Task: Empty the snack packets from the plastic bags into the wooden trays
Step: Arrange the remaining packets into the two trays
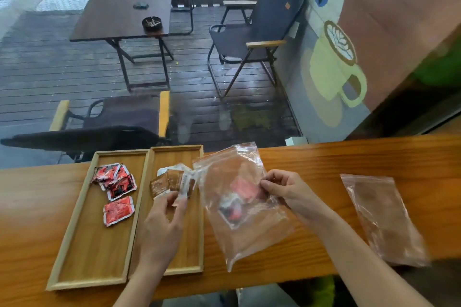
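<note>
Two wooden trays lay side by side on the left part of the wooden tabletop (349, 157). The left tray (74, 257) held several red snack packets (117, 189), gathered in its far half. The right tray (174, 154) held a few brown snack packets (164, 183), also in its far half.

The left hand (162, 227) was over the right tray, and its grip was closed with thumb and fingertips on the near edge of a brown and white packet (183, 190), which touched the other brown packets.

Just right of the trays lay a clear plastic bag (244, 232), its far left corner reaching over the edge of the right tray. Inside it, one red packet (243, 188) and one darker packet (230, 212) were visible through the plastic. The right hand (287, 189) was at the right side of this bag, and its grip pinched the plastic between thumb and fingers.

A second clear plastic bag (384, 219) lay flat on the tabletop, well apart to the right. It was not possible to tell if something was inside it.
</note>
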{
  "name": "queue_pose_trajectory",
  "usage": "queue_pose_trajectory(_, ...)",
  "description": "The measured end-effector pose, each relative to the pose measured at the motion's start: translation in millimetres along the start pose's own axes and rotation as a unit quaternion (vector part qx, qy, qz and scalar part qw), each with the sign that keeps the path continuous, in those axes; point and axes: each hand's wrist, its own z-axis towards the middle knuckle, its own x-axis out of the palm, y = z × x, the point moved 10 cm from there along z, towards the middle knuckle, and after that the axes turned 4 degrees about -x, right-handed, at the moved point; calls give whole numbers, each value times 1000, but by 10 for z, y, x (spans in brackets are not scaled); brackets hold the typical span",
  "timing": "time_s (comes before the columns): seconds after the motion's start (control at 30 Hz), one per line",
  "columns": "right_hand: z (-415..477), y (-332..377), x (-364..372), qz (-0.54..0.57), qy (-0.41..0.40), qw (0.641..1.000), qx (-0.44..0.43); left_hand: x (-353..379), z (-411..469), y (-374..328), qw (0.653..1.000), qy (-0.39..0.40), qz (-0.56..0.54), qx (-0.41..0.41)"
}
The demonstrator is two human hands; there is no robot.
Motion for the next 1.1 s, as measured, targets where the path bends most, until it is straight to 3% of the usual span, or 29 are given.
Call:
queue_pose_trajectory(0.17,-330,-128,-790,-6,-100,995,-11,466,11,63,979,-1,189,77)
queue_pose_trajectory(0.4,-884,-416,-1941,-44,-270,962,9,895,-50,234,945,39,305,112)
queue_pose_trajectory(0.5,-974,-594,-2137,-56,-291,954,38,903,-27,242,943,35,313,109)
queue_pose_trajectory(0.67,-902,-953,-2060,-134,-258,949,118,885,-47,226,942,26,316,113)
queue_pose_trajectory(0.83,-856,-1202,-2056,-198,-266,924,190,869,-56,226,945,19,305,121)
queue_pose_trajectory(0.97,-843,-1059,-2113,-217,-316,906,181,869,-67,214,948,29,294,116)
queue_pose_trajectory(1.1,-757,-628,-1997,-271,-362,888,84,869,-35,216,950,42,292,100)
